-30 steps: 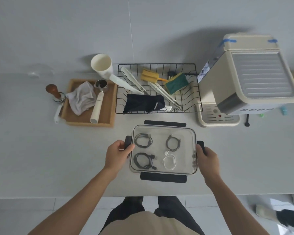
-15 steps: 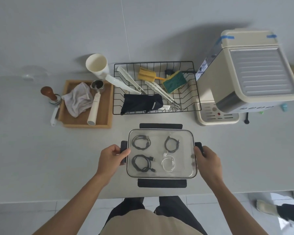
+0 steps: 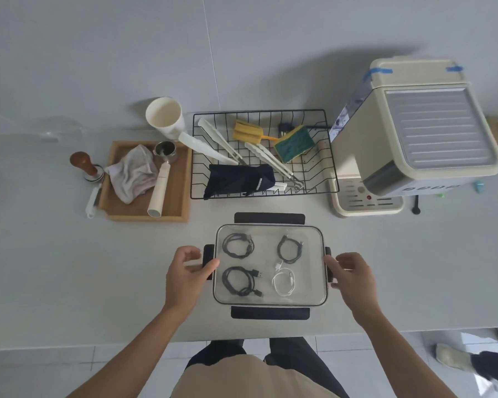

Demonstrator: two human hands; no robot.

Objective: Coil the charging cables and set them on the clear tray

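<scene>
Counter (image 3: 55, 268): we log a cream coffee machine (image 3: 414, 133) at far right and a wire rack (image 3: 263, 153) beside it. Clear tray (image 3: 270, 300): near the front edge, between our hands. Left hand (image 3: 186, 278) and right hand (image 3: 352, 278): relaxed at the tray's black side handles, holding nothing. Charging cables (image 3: 239, 245): four coils on the tray, three black, one white.

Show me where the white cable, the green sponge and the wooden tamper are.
white cable (image 3: 283, 283), head view, on its coiled loop in the clear tray.
green sponge (image 3: 293, 143), head view, on its green top face.
wooden tamper (image 3: 81, 161), head view, on its brown knob.
</scene>
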